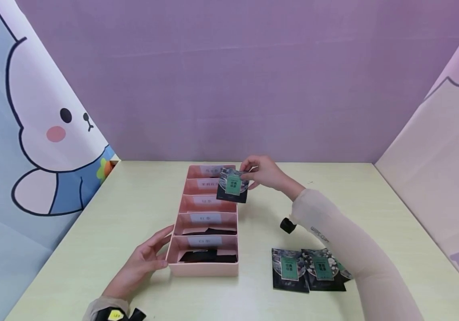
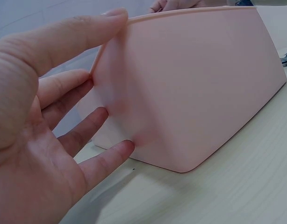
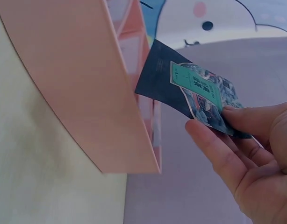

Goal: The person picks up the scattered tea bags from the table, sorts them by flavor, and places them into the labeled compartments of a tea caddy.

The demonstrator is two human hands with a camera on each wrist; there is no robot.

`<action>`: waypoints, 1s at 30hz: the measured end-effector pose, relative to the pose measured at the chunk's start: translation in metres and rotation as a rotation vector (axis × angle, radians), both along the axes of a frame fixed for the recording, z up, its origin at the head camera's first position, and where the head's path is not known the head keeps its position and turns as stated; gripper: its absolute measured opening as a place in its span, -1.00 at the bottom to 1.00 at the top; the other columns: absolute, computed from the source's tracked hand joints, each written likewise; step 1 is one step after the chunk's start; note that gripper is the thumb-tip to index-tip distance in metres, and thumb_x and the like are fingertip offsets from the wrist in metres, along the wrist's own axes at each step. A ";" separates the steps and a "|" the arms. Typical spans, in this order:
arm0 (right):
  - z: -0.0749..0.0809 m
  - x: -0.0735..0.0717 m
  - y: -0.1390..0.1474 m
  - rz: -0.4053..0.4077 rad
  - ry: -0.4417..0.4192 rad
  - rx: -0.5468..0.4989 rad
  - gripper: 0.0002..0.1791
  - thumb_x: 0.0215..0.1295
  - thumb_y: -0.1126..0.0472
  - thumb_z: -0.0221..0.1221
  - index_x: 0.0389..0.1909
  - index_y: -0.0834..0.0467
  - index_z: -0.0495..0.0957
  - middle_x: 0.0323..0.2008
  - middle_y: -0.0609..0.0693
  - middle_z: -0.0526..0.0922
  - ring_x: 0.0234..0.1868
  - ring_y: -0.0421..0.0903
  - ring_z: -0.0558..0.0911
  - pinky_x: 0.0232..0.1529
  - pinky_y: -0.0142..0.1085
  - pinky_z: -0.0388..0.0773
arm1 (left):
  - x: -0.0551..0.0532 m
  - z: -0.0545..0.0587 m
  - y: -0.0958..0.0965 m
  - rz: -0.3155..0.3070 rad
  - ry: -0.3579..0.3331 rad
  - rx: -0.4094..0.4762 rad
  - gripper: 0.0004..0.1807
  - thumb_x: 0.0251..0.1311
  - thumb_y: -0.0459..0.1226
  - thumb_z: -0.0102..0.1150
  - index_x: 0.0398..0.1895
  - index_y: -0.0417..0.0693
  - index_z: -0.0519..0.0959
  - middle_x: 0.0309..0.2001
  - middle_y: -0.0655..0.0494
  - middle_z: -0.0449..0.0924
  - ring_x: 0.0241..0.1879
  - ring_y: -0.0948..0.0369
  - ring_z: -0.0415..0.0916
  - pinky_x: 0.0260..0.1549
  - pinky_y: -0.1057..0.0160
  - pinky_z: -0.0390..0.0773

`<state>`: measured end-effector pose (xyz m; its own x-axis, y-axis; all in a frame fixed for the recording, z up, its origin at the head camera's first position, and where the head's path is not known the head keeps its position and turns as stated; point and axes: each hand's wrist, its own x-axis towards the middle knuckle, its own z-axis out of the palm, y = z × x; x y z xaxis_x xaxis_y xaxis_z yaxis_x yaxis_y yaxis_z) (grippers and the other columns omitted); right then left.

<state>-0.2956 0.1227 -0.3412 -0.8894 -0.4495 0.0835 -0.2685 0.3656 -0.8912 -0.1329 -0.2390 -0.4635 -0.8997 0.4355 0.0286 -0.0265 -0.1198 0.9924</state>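
My right hand (image 1: 267,173) pinches a dark tea sachet (image 1: 232,185) with a green label between thumb and fingers. It holds the sachet tilted over the right edge of the pink divided box (image 1: 204,269), near the far compartments. In the right wrist view the sachet (image 3: 181,84) appears beside the box's open top. My left hand (image 1: 146,261) touches the box's near left corner. In the left wrist view its thumb lies at the rim and its fairly straight fingertips touch the side wall. Dark sachets (image 1: 199,256) lie in the two nearest compartments.
Several tea sachets (image 1: 289,271) with green labels overlap on the table (image 1: 253,303) at right, partly hidden by the right sleeve (image 1: 345,236). A small black object (image 1: 287,225) shows beside the right cuff. White paper labels (image 1: 205,241) mark the compartments. A purple backdrop (image 1: 245,89) stands behind.
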 end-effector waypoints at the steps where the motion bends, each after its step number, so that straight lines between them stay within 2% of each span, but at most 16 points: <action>1: -0.001 0.000 -0.003 0.008 0.002 -0.001 -0.88 0.27 0.47 0.24 -0.20 0.29 0.57 -0.23 0.20 0.54 -0.18 0.10 0.66 -0.39 -0.13 0.71 | 0.000 0.000 0.000 0.000 0.002 0.002 -0.20 0.25 -0.56 0.12 0.55 -0.16 0.11 0.48 0.24 0.18 0.36 0.40 0.23 0.24 0.33 0.35; 11: -0.009 0.005 -0.035 0.105 0.082 0.016 -0.90 0.28 0.48 0.21 -0.23 0.28 0.56 -0.27 0.13 0.58 -0.26 -0.01 0.68 -0.36 -0.09 0.71 | 0.000 -0.001 0.001 -0.017 0.026 0.025 -0.20 0.25 -0.56 0.10 0.55 -0.18 0.09 0.47 0.27 0.18 0.36 0.40 0.21 0.25 0.33 0.34; 16: -0.015 0.010 -0.047 0.149 0.206 0.071 -0.91 0.28 0.45 0.22 -0.25 0.23 0.59 -0.28 0.04 0.65 -0.28 -0.11 0.64 -0.27 -0.26 0.66 | -0.001 -0.002 0.002 -0.032 0.048 0.036 -0.22 0.27 -0.57 0.08 0.55 -0.19 0.08 0.48 0.24 0.17 0.36 0.40 0.21 0.25 0.34 0.34; 18: -0.016 0.013 -0.051 0.174 0.253 0.097 -0.91 0.28 0.44 0.22 -0.26 0.22 0.60 -0.27 0.02 0.68 -0.26 -0.15 0.64 -0.22 -0.32 0.62 | -0.001 -0.001 0.002 -0.018 0.027 0.023 -0.21 0.26 -0.56 0.10 0.55 -0.17 0.09 0.48 0.26 0.17 0.36 0.41 0.21 0.25 0.34 0.34; 23: -0.023 0.021 -0.056 0.235 0.304 0.148 -0.91 0.30 0.42 0.21 -0.27 0.18 0.60 -0.29 -0.01 0.68 -0.28 -0.20 0.63 -0.23 -0.37 0.60 | 0.000 0.000 0.003 0.016 -0.019 -0.007 -0.18 0.24 -0.55 0.14 0.55 -0.15 0.09 0.48 0.28 0.17 0.35 0.43 0.23 0.24 0.35 0.35; 30: -0.031 0.034 -0.057 0.331 0.388 0.225 -0.91 0.28 0.45 0.22 -0.28 0.21 0.60 -0.30 0.04 0.66 -0.30 -0.19 0.60 -0.22 -0.43 0.59 | 0.000 -0.002 0.002 -0.002 0.014 0.009 -0.19 0.24 -0.56 0.12 0.55 -0.19 0.07 0.51 0.20 0.14 0.35 0.43 0.22 0.23 0.35 0.35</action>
<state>-0.2613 0.0654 -0.3723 -0.6207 -0.7443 0.2466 -0.6945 0.3759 -0.6135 -0.1333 -0.2367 -0.4656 -0.8984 0.4367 0.0455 -0.0123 -0.1288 0.9916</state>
